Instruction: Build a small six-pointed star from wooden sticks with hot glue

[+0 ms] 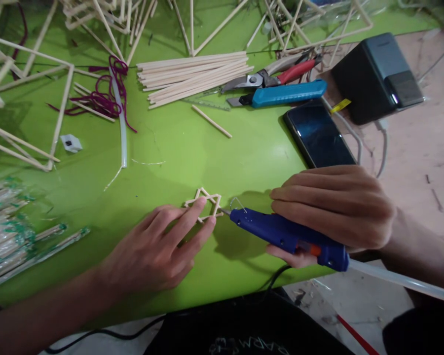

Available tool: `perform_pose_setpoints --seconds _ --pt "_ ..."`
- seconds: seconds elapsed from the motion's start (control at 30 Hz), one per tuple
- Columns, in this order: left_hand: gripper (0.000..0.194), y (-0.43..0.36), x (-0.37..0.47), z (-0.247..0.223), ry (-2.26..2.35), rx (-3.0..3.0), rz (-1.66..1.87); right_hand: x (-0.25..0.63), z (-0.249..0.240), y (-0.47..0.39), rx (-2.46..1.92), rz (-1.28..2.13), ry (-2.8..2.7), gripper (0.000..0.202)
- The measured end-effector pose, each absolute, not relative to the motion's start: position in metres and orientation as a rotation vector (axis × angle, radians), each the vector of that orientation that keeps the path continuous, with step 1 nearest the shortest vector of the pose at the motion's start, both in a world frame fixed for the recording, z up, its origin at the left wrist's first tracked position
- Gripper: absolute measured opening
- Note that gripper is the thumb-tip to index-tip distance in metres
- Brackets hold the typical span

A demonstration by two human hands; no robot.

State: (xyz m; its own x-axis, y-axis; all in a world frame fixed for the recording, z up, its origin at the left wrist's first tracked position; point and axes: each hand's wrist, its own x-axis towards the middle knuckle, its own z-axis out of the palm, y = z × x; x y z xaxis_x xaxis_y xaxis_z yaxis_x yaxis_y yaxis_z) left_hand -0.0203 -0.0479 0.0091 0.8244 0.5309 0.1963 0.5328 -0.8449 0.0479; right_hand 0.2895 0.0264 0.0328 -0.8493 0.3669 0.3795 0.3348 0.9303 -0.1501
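A small six-pointed star of short wooden sticks [217, 205] lies on the green table [170, 170]. My left hand [163, 246] has its fingers stretched out and apart, with fingertips pressing on the star from above; its thumb is hidden. My right hand [333, 207] is wrapped round a blue glue gun [281, 231]. The gun's metal nozzle touches or nearly touches the right corner of the star. A thin strand of glue loops above the nozzle. A translucent glue stick [403, 279] runs out of the gun's back end.
Beyond my hands lie a bundle of wooden sticks [192, 74], pliers [259, 79], a blue box cutter [288, 93] and a phone [318, 133]. A dark box [377, 74] stands at right. Purple cord [103, 98], another glue stick [123, 138], stick frames [62, 113] and wrapped sticks [7, 236] lie left.
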Motion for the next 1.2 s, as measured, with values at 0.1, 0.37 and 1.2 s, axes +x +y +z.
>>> perform_pose_setpoints --seconds 0.1,0.37,1.2 --pt "0.048 -0.048 -0.02 0.01 -0.869 -3.0 -0.304 0.287 0.033 0.028 -0.44 0.124 -2.614 0.027" --pt "0.048 -0.048 -0.02 0.01 -0.89 -2.997 -0.32 0.283 0.046 0.034 -0.819 0.574 -2.446 0.019" --pt "0.046 -0.048 -0.022 0.005 -0.855 -2.975 -0.355 0.242 0.028 0.091 -1.548 1.075 -2.061 0.046"
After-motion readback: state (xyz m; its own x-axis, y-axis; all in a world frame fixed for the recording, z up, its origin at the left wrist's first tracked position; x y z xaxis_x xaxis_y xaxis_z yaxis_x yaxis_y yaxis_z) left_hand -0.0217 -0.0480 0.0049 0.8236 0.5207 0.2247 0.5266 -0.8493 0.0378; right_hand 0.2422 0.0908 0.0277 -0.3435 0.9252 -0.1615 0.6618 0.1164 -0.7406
